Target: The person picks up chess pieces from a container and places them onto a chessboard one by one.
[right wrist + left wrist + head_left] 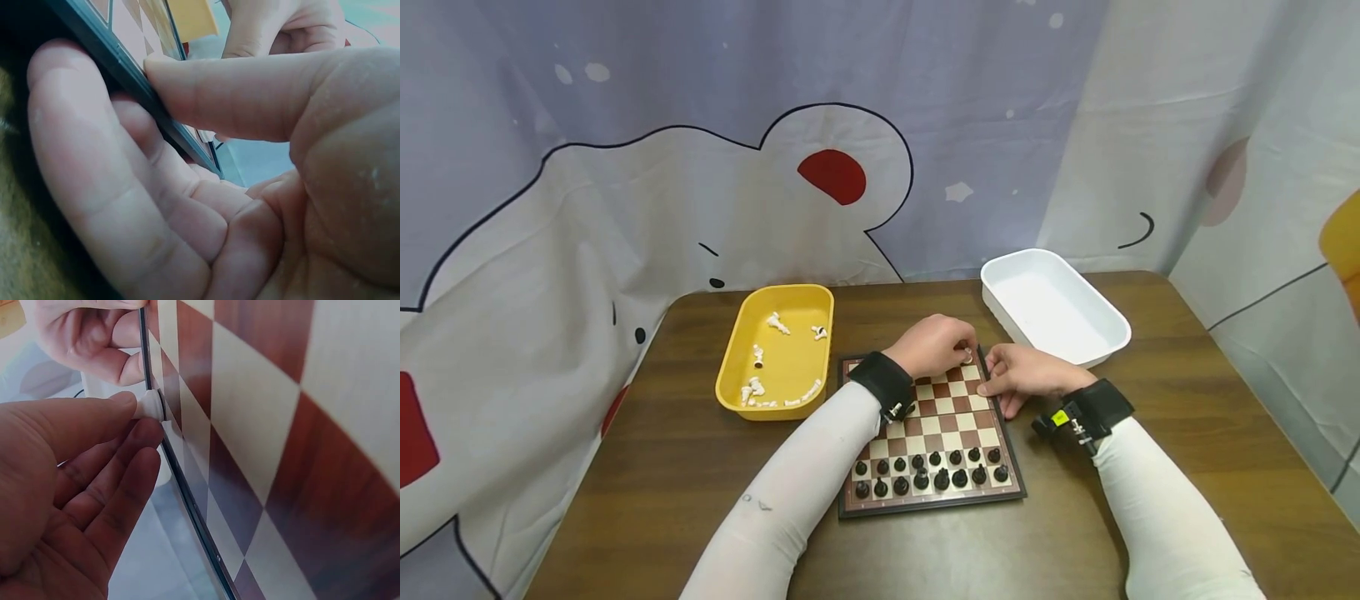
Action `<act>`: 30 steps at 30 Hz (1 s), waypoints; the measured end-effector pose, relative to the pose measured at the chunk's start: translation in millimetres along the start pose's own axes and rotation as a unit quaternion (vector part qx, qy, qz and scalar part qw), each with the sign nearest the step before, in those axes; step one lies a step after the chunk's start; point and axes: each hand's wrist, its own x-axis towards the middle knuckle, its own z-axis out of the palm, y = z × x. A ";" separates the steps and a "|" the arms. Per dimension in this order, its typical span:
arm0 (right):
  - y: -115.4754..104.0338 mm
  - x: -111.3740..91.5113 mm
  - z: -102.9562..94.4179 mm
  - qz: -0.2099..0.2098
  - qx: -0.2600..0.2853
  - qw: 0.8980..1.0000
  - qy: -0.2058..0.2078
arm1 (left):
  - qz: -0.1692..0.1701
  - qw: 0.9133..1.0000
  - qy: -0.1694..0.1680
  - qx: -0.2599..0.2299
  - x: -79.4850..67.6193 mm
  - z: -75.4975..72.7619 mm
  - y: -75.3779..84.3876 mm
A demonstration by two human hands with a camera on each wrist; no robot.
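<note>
My left hand (934,346) pinches a white chess piece (150,406) between thumb and fingertips, its base at the far right corner of the chessboard (950,423). The fingers hide most of the piece, so its kind cannot be told. My right hand (1026,373) grips the board's right edge, thumb (206,94) on top and the other fingers curled along the side and below. Two rows of black chess pieces (921,478) stand on the near side of the board. The left hand and wrist cover part of the board's far side in the head view.
A yellow tray (793,350) with several white chess pieces (756,386) lying in it stands left of the board. Behind the right hand is a white tray (1052,304). All rest on a brown wooden table (700,500), with a printed curtain (985,125) behind it.
</note>
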 end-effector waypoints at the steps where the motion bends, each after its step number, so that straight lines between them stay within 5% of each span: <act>1: 0.0 0.4 -0.2 -0.001 -0.001 1.000 0.000 | 0.000 1.000 0.001 0.001 0.2 0.1 -0.3; 17: 2.7 1.8 -0.1 -0.010 0.003 1.000 -0.003 | -0.039 0.999 0.000 -0.028 -9.0 -9.7 -8.0; 30: 5.4 1.5 -2.5 -0.007 0.008 1.000 -0.005 | -0.084 0.987 0.103 -0.095 -56.4 -59.2 -19.5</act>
